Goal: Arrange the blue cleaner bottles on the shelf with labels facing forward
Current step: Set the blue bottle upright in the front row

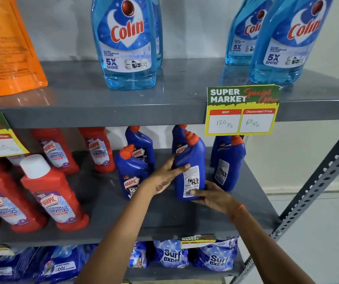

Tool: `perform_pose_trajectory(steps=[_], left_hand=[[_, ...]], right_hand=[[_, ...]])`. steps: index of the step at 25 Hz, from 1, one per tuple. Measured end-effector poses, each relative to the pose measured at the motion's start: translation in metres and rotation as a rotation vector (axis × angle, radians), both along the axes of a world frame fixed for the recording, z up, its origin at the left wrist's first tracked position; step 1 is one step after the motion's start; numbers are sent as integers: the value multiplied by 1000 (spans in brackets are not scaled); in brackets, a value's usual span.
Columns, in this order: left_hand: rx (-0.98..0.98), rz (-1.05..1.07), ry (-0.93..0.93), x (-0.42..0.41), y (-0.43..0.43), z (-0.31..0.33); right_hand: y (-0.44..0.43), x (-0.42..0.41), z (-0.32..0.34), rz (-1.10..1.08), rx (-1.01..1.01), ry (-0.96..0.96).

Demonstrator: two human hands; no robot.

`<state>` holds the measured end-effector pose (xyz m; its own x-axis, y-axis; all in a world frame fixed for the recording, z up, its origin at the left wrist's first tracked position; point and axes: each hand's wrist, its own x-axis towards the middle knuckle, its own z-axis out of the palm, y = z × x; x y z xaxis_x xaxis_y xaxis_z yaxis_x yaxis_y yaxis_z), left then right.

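Several dark blue Harpic bottles with orange caps stand on the middle shelf [164,218]. Both hands hold one blue bottle [191,160] whose back label faces me. My left hand [167,173] grips its left side. My right hand [211,195] cups its base from the right. To the left, a blue bottle [130,171] shows its front Harpic label. At the right, another blue bottle [229,162] shows its back label. Two more blue bottles [142,144] stand behind, partly hidden.
Red Harpic bathroom cleaner bottles [53,191] fill the left of the same shelf. Light blue Colin spray bottles [127,42] and an orange pouch [6,48] stand on the top shelf. A price tag [241,111] hangs from its edge. Surf Excel packs [172,255] lie below.
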<state>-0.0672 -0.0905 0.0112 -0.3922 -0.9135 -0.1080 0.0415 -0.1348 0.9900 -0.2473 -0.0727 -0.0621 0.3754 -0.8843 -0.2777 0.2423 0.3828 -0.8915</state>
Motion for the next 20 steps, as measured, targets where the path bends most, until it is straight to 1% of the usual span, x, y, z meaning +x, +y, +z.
perform_pose_trajectory(steps=[2, 3, 5, 7, 9, 11, 13, 15, 17, 20], left_hand=[[-23, 70, -36, -9, 3, 4], [-54, 139, -72, -16, 4, 4], [-183, 349, -179, -32, 8, 0], [-232, 544, -152, -44, 14, 0], [-214, 635, -124, -45, 12, 3], [-218, 629, -145, -40, 7, 3], [-234, 567, -120, -34, 4, 3], [-258, 477, -64, -29, 7, -1], [-238, 389, 10, -25, 11, -5], [-200, 274, 60, -17, 13, -13]], right_hand=[[4, 8, 0, -55, -41, 48], [6, 13, -3, -137, -99, 95], [12, 25, -4, -310, -252, 194], [16, 36, -7, -416, -372, 267], [19, 39, -11, -465, -430, 334], [20, 35, -13, -472, -435, 394], [18, 29, -14, -441, -433, 435], [16, 25, -10, -406, -395, 395], [13, 19, -3, -354, -327, 355], [9, 10, -1, -333, -313, 415]])
